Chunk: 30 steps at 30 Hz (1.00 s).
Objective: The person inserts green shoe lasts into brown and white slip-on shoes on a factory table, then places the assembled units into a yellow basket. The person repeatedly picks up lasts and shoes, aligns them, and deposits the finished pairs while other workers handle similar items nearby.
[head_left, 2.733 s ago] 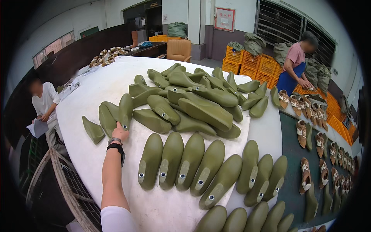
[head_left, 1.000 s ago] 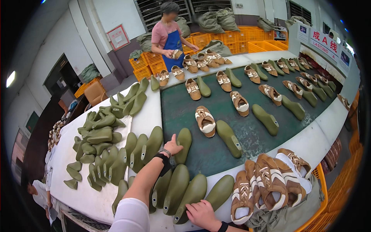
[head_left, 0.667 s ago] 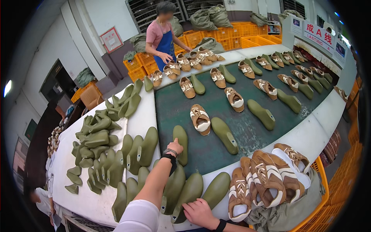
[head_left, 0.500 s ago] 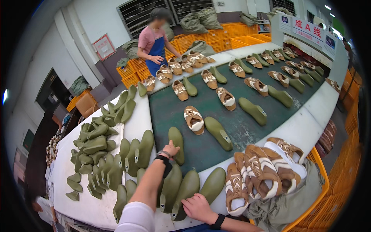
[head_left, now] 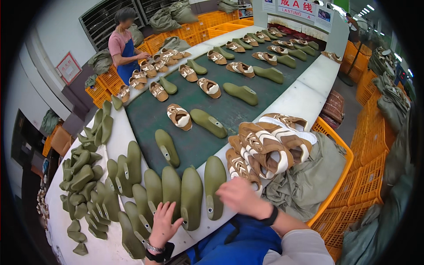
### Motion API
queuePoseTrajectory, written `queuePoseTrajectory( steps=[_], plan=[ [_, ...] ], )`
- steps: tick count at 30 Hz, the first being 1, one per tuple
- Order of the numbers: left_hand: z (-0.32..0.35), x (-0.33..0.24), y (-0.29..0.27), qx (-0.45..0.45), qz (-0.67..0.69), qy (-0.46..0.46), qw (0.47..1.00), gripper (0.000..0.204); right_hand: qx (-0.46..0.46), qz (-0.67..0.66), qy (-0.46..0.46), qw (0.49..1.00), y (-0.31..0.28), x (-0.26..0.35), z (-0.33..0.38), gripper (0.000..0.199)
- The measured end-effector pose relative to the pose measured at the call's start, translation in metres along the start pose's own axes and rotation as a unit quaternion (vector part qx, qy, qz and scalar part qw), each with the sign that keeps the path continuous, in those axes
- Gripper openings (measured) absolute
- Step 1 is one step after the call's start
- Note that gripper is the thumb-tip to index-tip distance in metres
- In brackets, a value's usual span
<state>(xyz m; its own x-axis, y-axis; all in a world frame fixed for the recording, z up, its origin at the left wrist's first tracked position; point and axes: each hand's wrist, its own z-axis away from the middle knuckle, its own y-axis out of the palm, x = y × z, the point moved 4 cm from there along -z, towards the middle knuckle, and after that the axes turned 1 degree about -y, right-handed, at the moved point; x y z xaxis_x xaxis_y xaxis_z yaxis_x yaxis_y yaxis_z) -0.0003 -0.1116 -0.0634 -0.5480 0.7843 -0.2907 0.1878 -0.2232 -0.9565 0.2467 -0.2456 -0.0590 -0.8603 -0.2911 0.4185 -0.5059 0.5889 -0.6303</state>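
My left hand (head_left: 164, 223) reaches over the near row of green shoe lasts, its fingers apart and nothing gripped. Its fingertips are at the lower end of an upright green shoe last (head_left: 171, 185). To its right stands another shoe last (head_left: 191, 198). My right hand (head_left: 240, 197) is between a separate green shoe last (head_left: 214, 187) and the brown and white sneakers (head_left: 265, 148) piled at the near right. Motion blurs its fingers, so I cannot make out any grip. On the green conveyor belt (head_left: 148, 145) a single shoe last (head_left: 167, 148) lies closest to me.
Lasts and sneakers lie in pairs along the belt. Many more lasts (head_left: 81, 176) cover the white table at left. An orange crate (head_left: 346, 165) with grey-green cloth stands at right. Across the belt a person in a blue apron (head_left: 127, 53) handles sneakers.
My view has turned right. My left hand has drawn back from the last on the belt to the near row. My right hand has moved off the near lasts toward the sneaker pile.
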Motion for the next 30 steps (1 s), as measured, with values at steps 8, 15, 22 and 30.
queuePoseTrajectory(
  steps=[8, 15, 22, 30],
  plan=[
    [0.037, 0.007, 0.05, -0.084, 0.107, -0.038, 0.99, 0.043, 0.145, 0.414, 0.199, 0.876, -0.095, -0.052, 0.032, 0.029],
    [0.042, 0.01, 0.049, -0.119, 0.121, -0.023, 0.985, 0.041, 0.179, 0.304, 0.042, 0.935, -0.103, -0.06, 0.023, 0.015],
    [0.039, 0.009, 0.025, -0.144, 0.112, -0.04, 0.982, 0.046, -0.324, -0.548, 0.345, 0.69, -0.121, -0.065, 0.013, 0.039],
    [0.028, -0.01, -0.029, -0.153, 0.518, -0.021, 0.841, 0.085, -0.164, -0.803, 0.315, 0.478, -0.028, -0.005, 0.001, 0.048]
  ],
)
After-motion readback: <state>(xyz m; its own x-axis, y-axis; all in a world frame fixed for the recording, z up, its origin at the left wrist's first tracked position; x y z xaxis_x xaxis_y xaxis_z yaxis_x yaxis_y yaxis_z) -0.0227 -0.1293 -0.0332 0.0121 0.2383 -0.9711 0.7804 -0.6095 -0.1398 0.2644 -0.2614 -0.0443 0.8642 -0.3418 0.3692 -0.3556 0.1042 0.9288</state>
